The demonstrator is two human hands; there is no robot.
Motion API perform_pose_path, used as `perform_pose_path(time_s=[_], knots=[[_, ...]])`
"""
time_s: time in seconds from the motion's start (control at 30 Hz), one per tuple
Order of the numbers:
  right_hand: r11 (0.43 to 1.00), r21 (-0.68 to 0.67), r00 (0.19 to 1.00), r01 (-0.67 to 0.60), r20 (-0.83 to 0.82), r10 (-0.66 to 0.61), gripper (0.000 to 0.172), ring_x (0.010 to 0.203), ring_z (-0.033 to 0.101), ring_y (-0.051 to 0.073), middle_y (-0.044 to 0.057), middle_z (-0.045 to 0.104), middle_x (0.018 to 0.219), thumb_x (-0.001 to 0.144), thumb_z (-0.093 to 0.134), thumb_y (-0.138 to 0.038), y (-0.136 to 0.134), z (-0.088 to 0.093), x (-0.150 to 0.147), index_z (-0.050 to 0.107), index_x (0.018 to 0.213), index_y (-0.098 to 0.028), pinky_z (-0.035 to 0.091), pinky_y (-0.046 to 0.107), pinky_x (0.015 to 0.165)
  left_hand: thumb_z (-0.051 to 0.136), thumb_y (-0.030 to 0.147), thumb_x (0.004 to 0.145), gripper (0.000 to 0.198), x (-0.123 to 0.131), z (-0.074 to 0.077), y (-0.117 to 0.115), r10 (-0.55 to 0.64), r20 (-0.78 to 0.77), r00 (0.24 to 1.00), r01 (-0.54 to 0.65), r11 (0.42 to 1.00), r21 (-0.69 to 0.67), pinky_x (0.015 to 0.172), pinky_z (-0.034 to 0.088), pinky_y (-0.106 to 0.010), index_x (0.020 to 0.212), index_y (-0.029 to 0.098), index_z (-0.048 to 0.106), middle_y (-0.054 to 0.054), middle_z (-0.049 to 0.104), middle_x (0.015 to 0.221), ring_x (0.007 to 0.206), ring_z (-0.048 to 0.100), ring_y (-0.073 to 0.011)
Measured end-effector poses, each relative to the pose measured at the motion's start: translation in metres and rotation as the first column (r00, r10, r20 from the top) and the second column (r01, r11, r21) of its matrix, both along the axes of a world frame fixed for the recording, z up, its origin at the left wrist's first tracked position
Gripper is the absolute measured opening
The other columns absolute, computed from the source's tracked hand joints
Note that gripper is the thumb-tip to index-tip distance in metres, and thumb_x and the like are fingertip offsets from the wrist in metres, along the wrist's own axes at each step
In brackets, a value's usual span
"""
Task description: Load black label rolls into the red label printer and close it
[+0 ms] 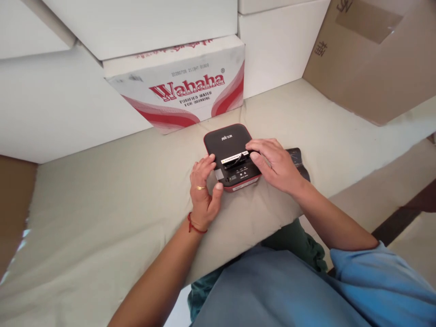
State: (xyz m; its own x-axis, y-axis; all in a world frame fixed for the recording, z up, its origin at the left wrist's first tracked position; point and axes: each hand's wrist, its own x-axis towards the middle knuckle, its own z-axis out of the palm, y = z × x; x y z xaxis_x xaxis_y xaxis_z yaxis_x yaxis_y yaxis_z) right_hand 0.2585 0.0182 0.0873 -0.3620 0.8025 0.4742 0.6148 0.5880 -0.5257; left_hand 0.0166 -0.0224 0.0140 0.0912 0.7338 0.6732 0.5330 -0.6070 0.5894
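Observation:
A small black boxy device [229, 147] with red sides and rounded corners, perhaps a portable printer, lies flat on the cloth-covered table. Across its top runs a white label strip [235, 157], with a dark slot and a bit of black material just below it. My left hand [204, 186] grips the device's left side, fingertips at the upper edge and thumb at the near corner. On the opposite side, my right hand [274, 163] has its fingers and thumb on the right edge, by the strip's end. Behind that hand sits a dark object [298, 161], partly hidden.
A Wahaha water carton [190, 91] stands behind the device, against white boxes [272, 50]. Brown cardboard boxes are at the far right [378, 68] and left edge [15, 204]. Beige cloth [102, 204] covers the table, whose near edge meets my body.

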Motion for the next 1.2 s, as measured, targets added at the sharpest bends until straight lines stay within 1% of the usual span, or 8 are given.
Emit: perform_pose_path(time_s=[0.1,0.23,0.37,0.5,0.77,0.97,1.07,1.2], knots=[[0.999,0.003,0.997,-0.037,0.066,0.037,0.048,0.135,0.061,0.030,0.013,0.073,0.139,0.113,0.047,-0.050,-0.005,0.001,-0.003,0.070,0.147,-0.025,0.048,0.055,0.119,0.056,0.036,0.108,0.031,-0.001,-0.001,0.000,0.006,0.000,1.000,-0.006,0.998,0.056,0.133,0.037,-0.064,0.138,0.027,0.059,-0.014,0.068,0.152,0.153,0.057,-0.0298],[0.995,0.015,0.995,-0.103,0.003,0.103,0.038,0.140,0.058,0.030,0.011,0.070,0.135,0.112,0.051,-0.047,-0.016,-0.003,0.004,0.084,0.117,-0.029,0.045,0.055,0.122,0.060,0.027,0.105,0.024,-0.001,0.002,-0.001,0.060,-0.048,0.997,-0.052,0.986,0.158,0.123,0.047,-0.061,0.129,0.026,0.065,-0.013,0.070,0.143,0.146,0.060,-0.0310],[0.995,0.050,0.994,-0.081,-0.073,0.085,0.031,0.131,0.063,0.029,0.008,0.071,0.127,0.110,0.055,-0.043,-0.026,-0.012,0.017,0.085,0.115,-0.035,0.051,0.056,0.115,0.060,0.032,0.104,0.023,0.000,0.004,-0.004,0.198,-0.066,0.978,-0.178,0.957,0.231,0.108,0.054,-0.053,0.120,0.026,0.074,-0.011,0.067,0.118,0.124,0.064,-0.0299],[0.993,0.114,0.995,-0.037,-0.086,0.047,0.028,0.126,0.063,0.031,0.007,0.073,0.118,0.107,0.059,-0.042,-0.030,-0.021,0.021,0.086,0.114,-0.039,0.052,0.059,0.111,0.051,0.032,0.109,0.032,-0.001,0.012,-0.009,0.280,-0.122,0.952,-0.249,0.943,0.221,0.100,0.050,-0.048,0.115,0.025,0.082,-0.009,0.066,0.097,0.104,0.062,-0.0260],[0.972,0.224,0.994,0.067,-0.102,-0.045,0.034,0.115,0.065,0.032,0.008,0.073,0.104,0.108,0.052,-0.043,-0.028,-0.017,0.024,0.085,0.106,-0.036,0.055,0.056,0.104,0.046,0.029,0.112,0.036,0.005,0.026,-0.009,0.252,-0.097,0.963,-0.236,0.960,0.151,0.096,0.042,-0.046,0.106,0.026,0.081,-0.005,0.071,0.086,0.100,0.063,-0.0250],[0.883,0.054,0.877,0.467,0.100,-0.470,0.037,0.124,0.066,0.038,0.015,0.079,0.120,0.102,0.056,-0.038,0.021,-0.025,0.081,0.082,0.123,-0.022,0.050,0.062,0.114,0.046,0.029,0.112,0.035,0.007,0.021,-0.007,0.245,-0.122,0.962,-0.225,0.961,0.163,0.091,0.038,-0.046,0.098,0.024,0.077,-0.005,0.070,0.082,0.096,0.063,-0.0250],[0.896,-0.210,0.880,0.391,0.369,-0.298,0.041,0.123,0.071,0.038,0.019,0.081,0.125,0.100,0.051,-0.035,0.038,-0.032,0.111,0.083,0.119,-0.017,0.053,0.059,0.112,0.048,0.030,0.111,0.029,0.008,0.013,-0.008,0.241,-0.120,0.963,-0.221,0.962,0.158,0.090,0.039,-0.045,0.104,0.023,0.076,-0.005,0.070,0.086,0.092,0.061,-0.0246],[0.900,-0.350,0.920,0.260,0.372,-0.121,0.044,0.123,0.074,0.034,0.013,0.082,0.129,0.102,0.050,-0.045,0.034,-0.032,0.132,0.083,0.120,-0.023,0.055,0.055,0.113,0.058,0.037,0.107,0.027,0.011,0.008,-0.012,0.265,-0.093,0.960,-0.248,0.955,0.160,0.096,0.045,-0.045,0.124,0.023,0.073,-0.008,0.068,0.103,0.101,0.061,-0.0257]])
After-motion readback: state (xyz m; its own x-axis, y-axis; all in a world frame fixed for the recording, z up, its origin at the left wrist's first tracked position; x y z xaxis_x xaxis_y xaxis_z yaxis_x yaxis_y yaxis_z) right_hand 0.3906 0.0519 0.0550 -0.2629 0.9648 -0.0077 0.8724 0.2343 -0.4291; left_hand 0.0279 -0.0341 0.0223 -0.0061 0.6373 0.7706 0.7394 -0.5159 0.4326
